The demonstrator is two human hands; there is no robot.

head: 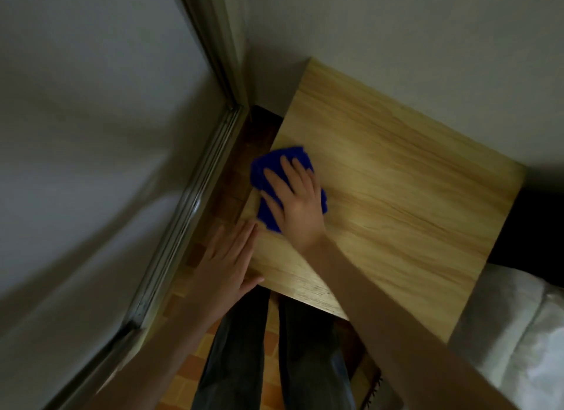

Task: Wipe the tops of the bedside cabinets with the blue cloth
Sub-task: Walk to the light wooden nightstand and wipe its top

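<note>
The white wall [91, 119] is filling the whole left side of my view, with a metal sliding track [189, 196] running along its foot down to the tiled floor [189, 364]. The wooden cabinet [396, 180] is standing in the corner against the far wall, its light, grained top taking up most of the middle. White bedding [518, 333] is lying just beside the cabinet on the right, and a dark gap is showing between the bedding and the far wall. My legs in dark trousers [238, 364] are standing at the near edge of the cabinet.

My right hand [297, 202] is reaching across from the lower right, lying flat and open with the fingers spread, palm pressing down on the blue cloth [268, 168]. I am not gripping the cloth; it is simply pinned under my palm and fingers. The cloth is lying bunched on the left part of the cabinet top, and its far corner is hanging a little over the left edge.

My left hand [229, 263] is resting open and flat at the near left corner of the cabinet, fingers together and pointing forward, holding nothing. Its fingertips are lying just beside the near end of the cloth.
</note>
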